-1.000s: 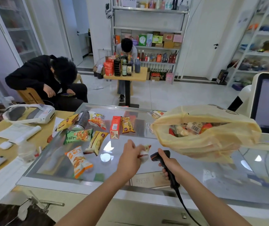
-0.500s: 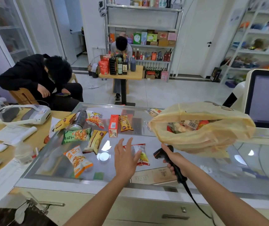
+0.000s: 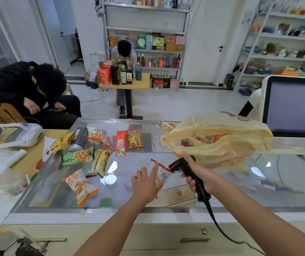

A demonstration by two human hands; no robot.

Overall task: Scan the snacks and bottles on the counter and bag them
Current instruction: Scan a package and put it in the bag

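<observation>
Just beyond right hand (image 3: 201, 180), clamped on scanner (image 3: 180, 164), yellow bag (image 3: 236, 132) holds snacks (image 3: 208, 139); scanner nose points at small packet (image 3: 161, 173) touched by straight-fingered left hand (image 3: 145, 185).

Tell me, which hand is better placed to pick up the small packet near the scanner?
Left, probably. The left hand is free and its fingers touch the small packet; the right hand grips the scanner.

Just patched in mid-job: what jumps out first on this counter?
A yellow plastic bag, already holding packets, lies open on the right of the glass counter. Just below it the right hand grips a black scanner beside a small clear packet that the left hand touches with straight fingers. Bright snack packs and a red carton are scattered to the left.
</observation>
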